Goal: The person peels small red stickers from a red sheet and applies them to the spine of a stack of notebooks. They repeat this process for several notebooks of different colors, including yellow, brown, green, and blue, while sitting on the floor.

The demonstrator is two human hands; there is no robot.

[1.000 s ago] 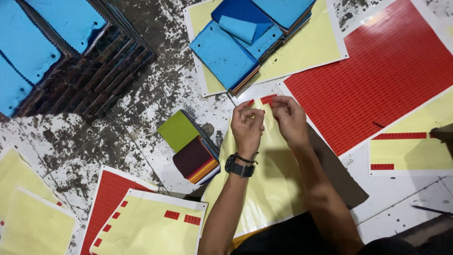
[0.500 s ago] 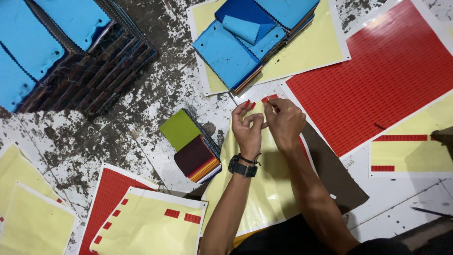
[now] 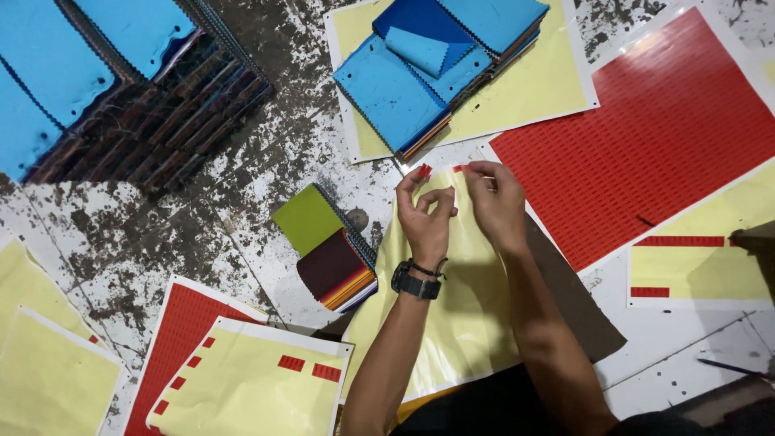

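Note:
My left hand (image 3: 426, 214), with a black watch on its wrist, pinches a small red sticker (image 3: 425, 170) at its fingertips over the top of a yellow backing sheet (image 3: 468, 315). My right hand (image 3: 494, 202) is right beside it, fingers curled on another small red sticker (image 3: 460, 168) at the sheet's upper edge. The yellow sheet lies under both forearms and is almost bare of stickers. A large sheet full of red stickers (image 3: 646, 137) lies just to the right of my hands.
A small stack of fabric swatches, green and maroon on top (image 3: 327, 246), lies left of my hands. Blue swatch stacks (image 3: 436, 64) rest on a yellow sheet farther up. Dark and blue swatch piles (image 3: 121, 89) fill the upper left. More yellow and red sheets (image 3: 242, 379) lie lower left.
Both hands have moved slightly up and left along the top edge of the yellow sheet, and the left hand's fingers have lifted with a red sticker at their tips.

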